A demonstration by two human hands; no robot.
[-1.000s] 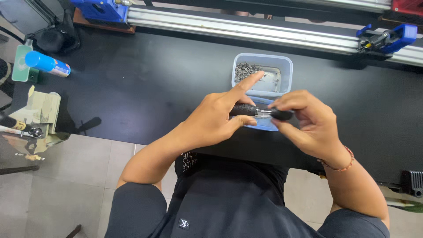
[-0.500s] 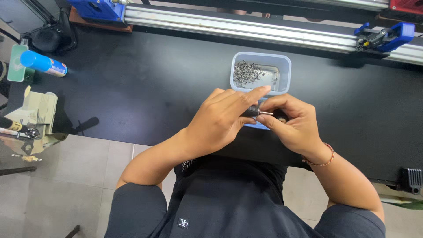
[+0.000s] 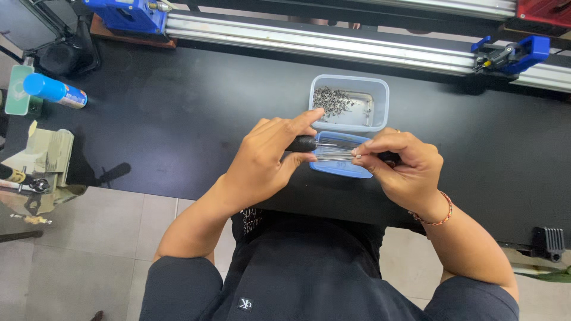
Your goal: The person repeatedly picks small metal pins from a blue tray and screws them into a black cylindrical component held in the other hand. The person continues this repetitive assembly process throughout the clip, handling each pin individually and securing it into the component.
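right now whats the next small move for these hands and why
Probably slide the right hand a little further apart from the left hand. The left grips a black handle, the right pinches the far ends of thin metal wires fanning from it above the blue lid, so they look only part-way drawn.

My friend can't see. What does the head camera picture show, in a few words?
Two bare hands hold a bundle of thin metal wires with black ends: the left hand grips one end, the right hand pinches the wires. Behind them on the black table sits a clear tub of small metal bits.
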